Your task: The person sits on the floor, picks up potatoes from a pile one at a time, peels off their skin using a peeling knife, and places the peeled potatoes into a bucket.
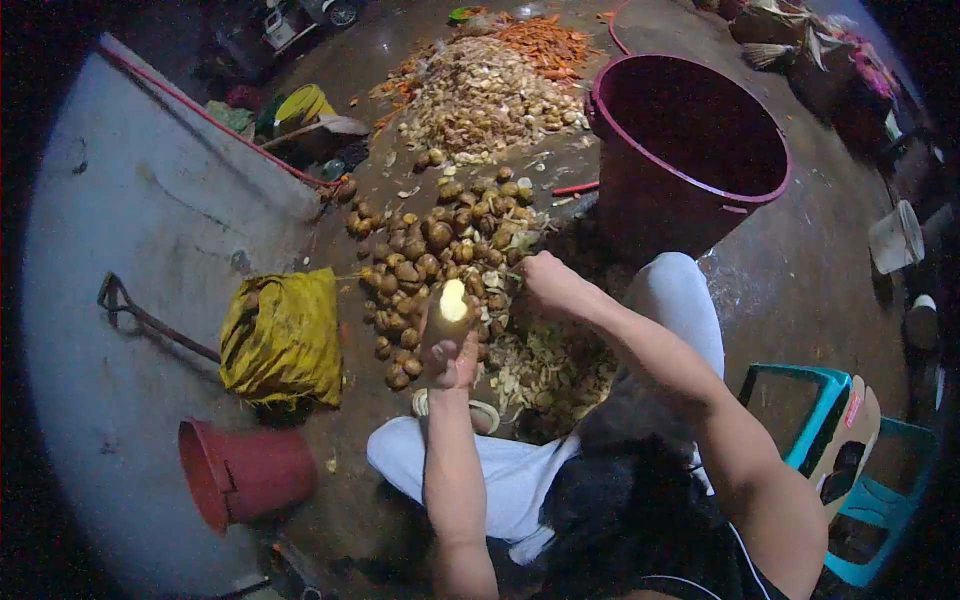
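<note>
My left hand [452,352] is closed around a partly peeled potato [454,302], whose bare flesh shows pale yellow on top. To its right, my right hand [548,284] is closed, a little apart from the potato. Whatever its fingers hold is too small and dim to make out. Beyond and beneath both hands spreads a heap of brown unpeeled potatoes [438,236] on the wet floor. Peelings [550,370] lie in a pile below my right forearm, between my legs.
A large dark red tub [650,190] stands at the right. Farther back are a pale heap [490,95] and orange scraps [545,42]. On the left are a yellow sack [282,340], a tipped red bucket [260,475] and a wall [150,330]. A teal stool [800,375] stands right.
</note>
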The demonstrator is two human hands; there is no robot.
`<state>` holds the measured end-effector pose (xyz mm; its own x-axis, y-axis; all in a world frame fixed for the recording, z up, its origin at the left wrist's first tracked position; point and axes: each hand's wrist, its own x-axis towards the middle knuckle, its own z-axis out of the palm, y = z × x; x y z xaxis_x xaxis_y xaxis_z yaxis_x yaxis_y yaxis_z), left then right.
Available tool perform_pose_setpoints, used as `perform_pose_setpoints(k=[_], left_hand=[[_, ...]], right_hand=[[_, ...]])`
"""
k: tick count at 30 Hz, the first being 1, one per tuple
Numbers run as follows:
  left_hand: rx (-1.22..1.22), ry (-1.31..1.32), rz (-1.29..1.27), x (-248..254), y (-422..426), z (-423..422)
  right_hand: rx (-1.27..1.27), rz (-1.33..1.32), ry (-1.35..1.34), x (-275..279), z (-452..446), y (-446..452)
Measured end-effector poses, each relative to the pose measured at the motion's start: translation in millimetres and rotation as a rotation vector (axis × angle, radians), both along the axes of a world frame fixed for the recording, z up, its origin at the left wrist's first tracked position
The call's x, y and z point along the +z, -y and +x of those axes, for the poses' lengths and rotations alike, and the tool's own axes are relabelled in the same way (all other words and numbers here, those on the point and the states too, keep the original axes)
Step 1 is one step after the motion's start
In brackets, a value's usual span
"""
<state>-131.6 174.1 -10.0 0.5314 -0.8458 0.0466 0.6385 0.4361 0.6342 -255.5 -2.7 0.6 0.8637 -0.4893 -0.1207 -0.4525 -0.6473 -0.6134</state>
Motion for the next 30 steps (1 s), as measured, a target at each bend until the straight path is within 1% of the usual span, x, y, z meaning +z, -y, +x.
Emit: perform_pose_setpoints(k=[1, 3, 4, 5, 7, 8, 9, 12, 13, 15, 16, 17, 18, 19, 20, 22, 25, 27, 28, 29, 30], left_hand=[[0.010, 0.000, 0.001, -4.0, -3.3, 3.4], [0.093, 0.311, 0.117, 24.8, 0.4, -2.8], [0.118, 0.324, 0.133, 36.6, 0.0, -7.5], [0.120, 0.320, 0.134, 32.2, -0.4, -7.1], [0.126, 0.270, 0.132, 21.5, -0.4, -4.8], [0.121, 0.268, 0.150, 22.1, -1.0, -7.8], [0.119, 0.267, 0.153, 22.5, 1.2, -11.1], [0.121, 0.267, 0.111, 23.6, 7.3, -16.5], [0.080, 0.307, 0.087, 23.0, 6.4, -17.6], [0.026, 0.350, 0.064, 22.5, 2.2, -22.0], [0.016, 0.327, 0.047, 22.9, 3.2, -20.3], [0.021, 0.295, 0.025, 27.1, 7.5, -21.0], [0.071, 0.320, 0.015, 31.0, 7.5, -21.4], [0.101, 0.313, 0.123, 33.8, 4.9, -18.2], [0.130, 0.281, 0.138, 34.9, 6.2, -17.6], [0.165, 0.253, 0.156, 31.9, 5.8, -13.0], [0.127, 0.255, 0.209, 23.1, 7.2, -10.1], [0.056, 0.286, 0.202, 31.4, 8.8, -23.5], [0.041, 0.362, 0.130, 23.4, 11.5, -22.0], [0.079, 0.390, 0.155, 25.8, 10.7, -24.8], [0.081, 0.416, 0.154, 30.5, 12.0, -22.5]], right_hand=[[0.010, 0.001, 0.000, 1.4, 0.9, -3.3], [0.002, 0.069, 0.132, 1.9, -0.7, -11.5], [0.013, 0.065, 0.203, -9.2, 1.7, -13.6], [0.015, 0.066, 0.199, 0.5, -3.5, -22.2], [0.117, -0.152, 0.264, 32.1, -15.6, -43.1], [0.126, -0.110, 0.234, 33.4, -15.2, -46.7], [0.125, -0.107, 0.233, 36.0, -16.4, -49.4], [0.015, -0.179, 0.281, 40.3, -17.6, -53.8], [0.012, -0.177, 0.280, 27.8, -11.5, -40.1], [0.068, 0.104, -0.008, -9.7, 5.2, -2.0], [0.077, -0.084, 0.157, -24.1, 8.0, -0.5], [0.333, -0.329, 0.009, -0.8, 3.5, -5.3], [0.208, -0.174, 0.113, -7.7, 2.5, -10.6], [0.085, -0.018, 0.214, -14.8, 1.6, -16.5], [0.098, -0.019, 0.210, -9.9, -1.6, -23.2], [-0.005, -0.053, 0.339, 13.2, -10.1, -36.2], [0.033, -0.101, 0.302, 29.8, -15.4, -44.4], [-0.018, 0.229, 0.054, 25.0, -4.0, -15.9], [-0.019, 0.153, 0.125, 11.3, -2.4, -13.7], [0.235, -0.273, -0.053, -24.5, 11.0, -4.3], [0.173, -0.187, 0.021, -21.6, 10.6, -6.0]])
